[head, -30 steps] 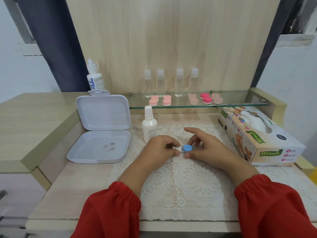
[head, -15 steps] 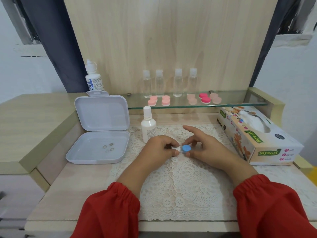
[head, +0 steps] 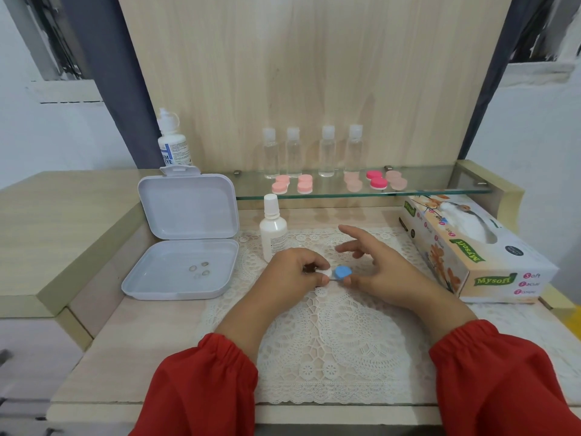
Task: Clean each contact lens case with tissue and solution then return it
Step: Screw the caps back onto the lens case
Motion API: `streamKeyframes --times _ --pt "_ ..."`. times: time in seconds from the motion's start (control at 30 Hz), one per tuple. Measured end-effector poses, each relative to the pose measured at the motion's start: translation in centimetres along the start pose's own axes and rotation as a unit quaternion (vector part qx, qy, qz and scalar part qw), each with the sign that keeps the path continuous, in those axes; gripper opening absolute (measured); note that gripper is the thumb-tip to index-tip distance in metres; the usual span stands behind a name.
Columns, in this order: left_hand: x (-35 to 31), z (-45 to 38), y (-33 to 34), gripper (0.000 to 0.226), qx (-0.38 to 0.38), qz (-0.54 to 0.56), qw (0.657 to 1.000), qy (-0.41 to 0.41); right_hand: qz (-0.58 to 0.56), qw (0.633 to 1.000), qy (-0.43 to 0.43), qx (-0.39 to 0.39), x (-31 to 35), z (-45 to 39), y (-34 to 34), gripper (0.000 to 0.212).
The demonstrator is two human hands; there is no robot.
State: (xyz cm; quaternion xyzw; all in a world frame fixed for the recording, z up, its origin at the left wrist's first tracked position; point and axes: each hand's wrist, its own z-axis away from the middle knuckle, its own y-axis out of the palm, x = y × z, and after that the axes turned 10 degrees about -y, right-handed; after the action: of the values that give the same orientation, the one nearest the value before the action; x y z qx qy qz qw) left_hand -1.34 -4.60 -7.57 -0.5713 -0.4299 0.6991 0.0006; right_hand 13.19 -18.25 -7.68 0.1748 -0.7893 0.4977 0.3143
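Observation:
A contact lens case with a blue cap (head: pixel 342 272) and a white cap (head: pixel 327 273) lies on the lace mat (head: pixel 339 335) in the middle of the desk. My left hand (head: pixel 292 272) pinches its white end between thumb and fingers. My right hand (head: pixel 383 272) is just right of the blue cap, its thumb tip touching the case and its fingers spread and lifted off the cap. A small white solution bottle (head: pixel 273 231) stands behind my left hand. A tissue box (head: pixel 471 253) lies at the right.
An open white box (head: pixel 179 269) with a few lenses (head: pixel 198 269) in its tray sits at the left. A glass shelf (head: pixel 440 184) at the back holds several pink lens cases (head: pixel 305 184) and clear bottles (head: pixel 327 152). A larger solution bottle (head: pixel 173 143) stands back left.
My right hand's fingers have lifted off the blue cap and spread; only the thumb stays at the case. My left hand keeps its hold on the white end.

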Motion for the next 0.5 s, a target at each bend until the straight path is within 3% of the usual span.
streamKeyframes --times 0.4,0.5 --pt "0.04 -0.08 0.04 0.022 -0.001 -0.006 1.0 0.005 0.011 1.0 0.017 0.005 0.27 -0.32 0.54 0.076" --pt "0.04 -0.05 0.08 0.022 0.0 -0.002 1.0 0.002 0.026 0.999 0.024 0.006 0.25 -0.12 0.26 0.082"
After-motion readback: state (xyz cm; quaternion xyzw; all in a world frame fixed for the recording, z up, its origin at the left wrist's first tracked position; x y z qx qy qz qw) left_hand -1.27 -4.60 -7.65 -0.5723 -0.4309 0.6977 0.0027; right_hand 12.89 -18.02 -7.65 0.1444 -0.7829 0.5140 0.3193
